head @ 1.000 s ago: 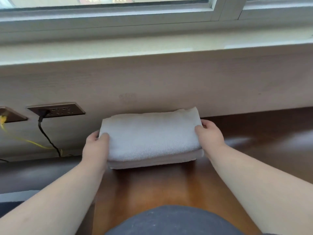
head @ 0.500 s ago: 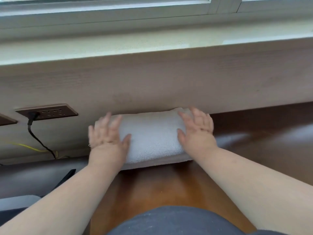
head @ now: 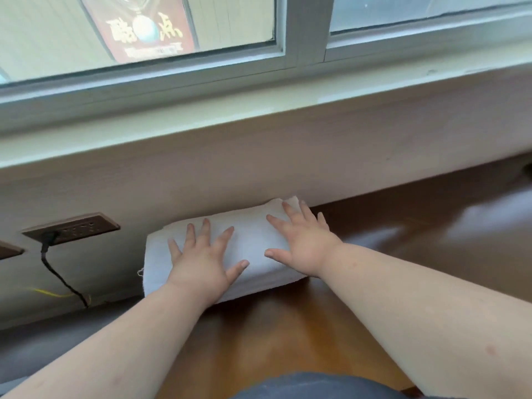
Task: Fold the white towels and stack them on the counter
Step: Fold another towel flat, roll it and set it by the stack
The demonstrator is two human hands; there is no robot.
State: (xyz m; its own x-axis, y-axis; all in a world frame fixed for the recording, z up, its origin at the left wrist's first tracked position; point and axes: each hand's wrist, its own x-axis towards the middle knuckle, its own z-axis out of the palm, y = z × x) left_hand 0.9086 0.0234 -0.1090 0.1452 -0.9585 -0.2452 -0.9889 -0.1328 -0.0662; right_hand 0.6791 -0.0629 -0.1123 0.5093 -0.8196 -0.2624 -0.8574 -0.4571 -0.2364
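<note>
Towels lay folded in a low stack on the brown counter, their back edge against the wall under the window sill. I saw my left hand flat on top, fingers spread and straight, gripping nothing. My right hand pressed likewise on the right end, fingers splayed. Left of the stack, a black cord hung from a socket.
</note>
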